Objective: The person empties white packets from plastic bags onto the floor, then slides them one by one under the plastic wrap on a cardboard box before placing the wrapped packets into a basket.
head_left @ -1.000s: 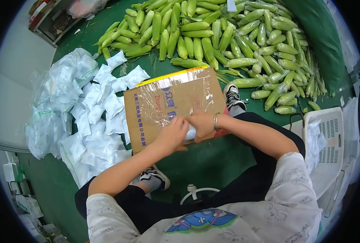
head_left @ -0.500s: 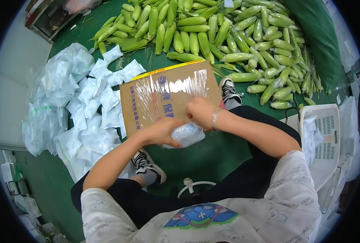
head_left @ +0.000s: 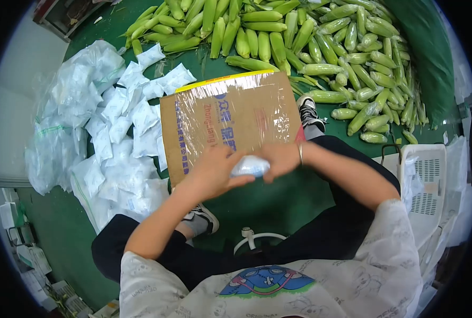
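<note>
A small white plastic-wrapped packet (head_left: pixel 251 166) is held between my two hands, over the near edge of a cardboard box (head_left: pixel 246 114) with clear film on its top. My left hand (head_left: pixel 213 170) grips the packet's left side, thumb below and fingers above. My right hand (head_left: pixel 282 160) is at its right end, fingers curled and somewhat blurred, closed on that end. Left of the box lies a heap of white packets (head_left: pixel 120 129), some on a clear plastic bag (head_left: pixel 135 199).
Green corn cobs (head_left: pixel 262 26) cover the floor beyond the box, film-wrapped ones (head_left: pixel 374 79) at the right. A white basket (head_left: pixel 424 183) stands at my right. Large plastic bags (head_left: pixel 61 153) lie at the far left. A white stool ring (head_left: pixel 249 241) shows between my legs.
My right hand has come down onto the packet's right end. The packet looks smaller and more enclosed by my hands. The view has shifted slightly, and the box appears a little further right.
</note>
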Demonstrator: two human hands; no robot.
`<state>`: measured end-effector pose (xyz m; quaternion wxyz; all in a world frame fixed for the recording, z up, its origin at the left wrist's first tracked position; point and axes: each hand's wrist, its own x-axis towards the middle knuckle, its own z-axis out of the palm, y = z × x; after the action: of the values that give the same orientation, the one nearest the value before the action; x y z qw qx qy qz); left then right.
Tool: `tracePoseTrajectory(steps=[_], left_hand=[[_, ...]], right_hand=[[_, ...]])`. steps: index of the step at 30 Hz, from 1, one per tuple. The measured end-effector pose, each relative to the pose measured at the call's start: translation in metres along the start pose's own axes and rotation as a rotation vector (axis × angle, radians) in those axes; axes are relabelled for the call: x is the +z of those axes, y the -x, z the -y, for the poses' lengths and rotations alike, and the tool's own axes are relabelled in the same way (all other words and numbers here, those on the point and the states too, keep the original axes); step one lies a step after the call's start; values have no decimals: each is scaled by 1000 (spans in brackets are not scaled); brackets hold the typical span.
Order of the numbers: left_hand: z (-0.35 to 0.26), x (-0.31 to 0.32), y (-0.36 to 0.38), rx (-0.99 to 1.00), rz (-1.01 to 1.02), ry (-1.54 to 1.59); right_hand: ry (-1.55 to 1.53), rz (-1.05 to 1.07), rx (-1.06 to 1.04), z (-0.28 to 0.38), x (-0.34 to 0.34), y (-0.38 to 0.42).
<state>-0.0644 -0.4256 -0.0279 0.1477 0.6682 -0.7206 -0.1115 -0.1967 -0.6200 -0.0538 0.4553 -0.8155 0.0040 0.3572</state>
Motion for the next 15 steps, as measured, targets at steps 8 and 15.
tracePoseTrajectory(steps=[8,15], left_hand=[[74,49,-56,-273,82,224],[20,87,-36,-425,921,1032]], right_hand=[[-720,48,26,-47,-65,-87],[-248,-123,-407,-61,-10,-99]])
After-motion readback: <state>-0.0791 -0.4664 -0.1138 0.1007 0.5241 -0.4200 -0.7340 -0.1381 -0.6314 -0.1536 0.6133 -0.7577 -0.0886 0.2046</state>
